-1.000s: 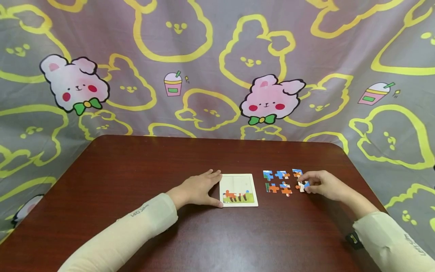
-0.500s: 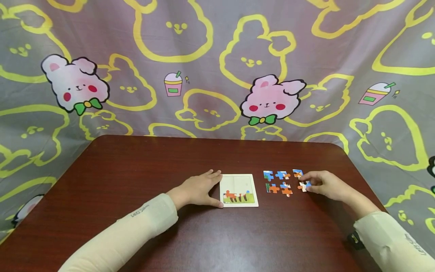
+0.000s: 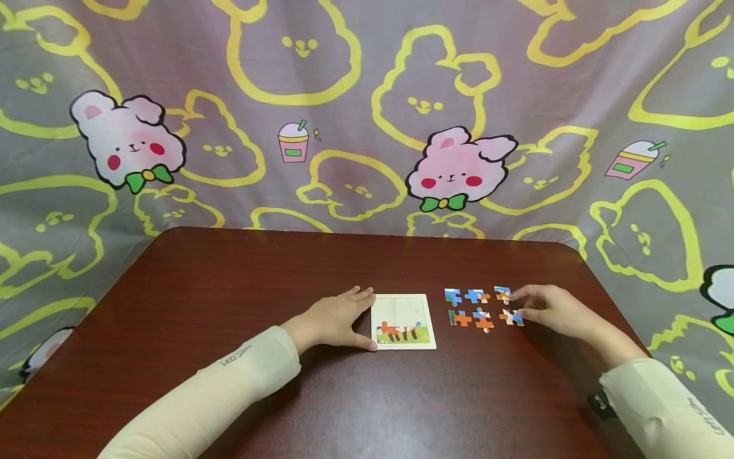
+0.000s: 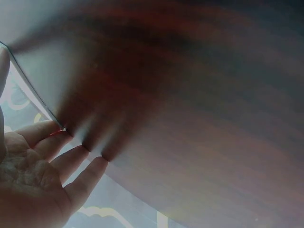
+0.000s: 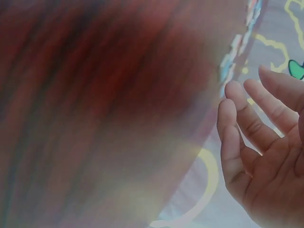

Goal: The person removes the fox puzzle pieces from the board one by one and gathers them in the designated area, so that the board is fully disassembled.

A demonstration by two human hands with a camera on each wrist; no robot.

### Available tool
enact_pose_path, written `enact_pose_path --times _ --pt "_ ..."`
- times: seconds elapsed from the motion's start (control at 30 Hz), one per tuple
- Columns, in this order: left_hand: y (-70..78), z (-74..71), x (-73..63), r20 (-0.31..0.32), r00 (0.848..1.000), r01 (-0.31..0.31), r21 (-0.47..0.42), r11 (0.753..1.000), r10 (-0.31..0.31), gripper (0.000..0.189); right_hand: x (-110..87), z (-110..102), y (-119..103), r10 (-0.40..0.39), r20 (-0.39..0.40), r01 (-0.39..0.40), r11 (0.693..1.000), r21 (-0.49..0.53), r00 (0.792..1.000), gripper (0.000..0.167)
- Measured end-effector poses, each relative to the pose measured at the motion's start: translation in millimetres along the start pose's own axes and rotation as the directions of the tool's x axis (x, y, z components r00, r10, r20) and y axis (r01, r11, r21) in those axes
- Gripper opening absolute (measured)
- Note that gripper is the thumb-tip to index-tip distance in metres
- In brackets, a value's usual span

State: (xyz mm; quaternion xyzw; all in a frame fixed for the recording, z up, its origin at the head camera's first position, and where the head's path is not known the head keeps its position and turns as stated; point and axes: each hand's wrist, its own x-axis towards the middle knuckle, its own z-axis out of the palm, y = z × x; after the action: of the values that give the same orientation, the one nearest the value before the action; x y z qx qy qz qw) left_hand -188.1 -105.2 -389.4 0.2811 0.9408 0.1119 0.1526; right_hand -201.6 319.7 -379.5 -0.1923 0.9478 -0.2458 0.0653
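My left hand (image 3: 334, 320) rests at the left edge of a small pale puzzle board (image 3: 431, 319), thumb at the near corner and fingers spread at the far one. Fitted pieces (image 3: 410, 334) along the board's near half show orange legs on green; its far half is bare. To the right of the board, several loose jigsaw pieces (image 3: 483, 320) lie in two rows. My right hand (image 3: 553, 312) hovers beside the rightmost piece (image 3: 509, 317), thumb tip at its right edge. In the right wrist view the fingers (image 5: 254, 126) are loosely bent with nothing between them.
Both hands work over a dark red-brown table (image 3: 258, 274). A patterned cloth (image 3: 344, 191) with bunny drawings hangs behind and beside it. Beyond the right-hand fingertips, the right wrist view shows loose pieces (image 5: 230, 59) edge-on.
My right hand has let go of the rightmost lower piece and drawn slightly right; that piece now lies flat, more fully visible. The left hand and board have stayed put.
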Motion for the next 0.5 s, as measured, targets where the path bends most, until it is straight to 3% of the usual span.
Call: enact_pose_path --times 0.2,0.5 --pt "-0.8 0.3 0.7 0.004 1.0 0.004 0.004 1.0 -0.004 0.101 8.9 1 -22 -0.018 -0.007 0.018 1.0 0.004 1.0 0.027" --pt "-2.4 1.9 2.1 0.003 1.0 -0.001 0.002 1.0 0.001 0.101 34.5 20 -63 -0.072 0.06 0.069 0.996 0.057 0.996 0.027"
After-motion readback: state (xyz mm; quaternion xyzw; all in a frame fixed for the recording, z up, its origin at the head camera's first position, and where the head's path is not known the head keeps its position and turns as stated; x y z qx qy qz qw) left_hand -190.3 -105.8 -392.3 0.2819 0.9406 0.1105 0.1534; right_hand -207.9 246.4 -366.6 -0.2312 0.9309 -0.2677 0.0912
